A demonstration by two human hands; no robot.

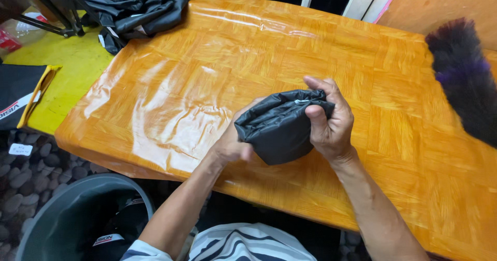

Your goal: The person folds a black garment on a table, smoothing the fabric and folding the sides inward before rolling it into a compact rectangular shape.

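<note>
At the far left, one grey bin [67, 214] is standing on the pebbled floor below one glossy orange surface [217, 59], and one heap of black fabric pieces [134, 7] is lying at its back left corner. Toward the middle, the left hand [230, 144] is cupping one rolled black bag [277, 126] from beneath, fingers curled around it. The right hand [329, 121] is clamping its right end, thumb pressing on top. One dark feather duster [463, 74] is lying far right.

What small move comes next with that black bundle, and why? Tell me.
Probably push the left hand deeper to tuck the loose fabric in. The black fabric bundle is half rolled, the right hand grips its top edge, and the left is partly hidden under it, above the orange table.
</note>
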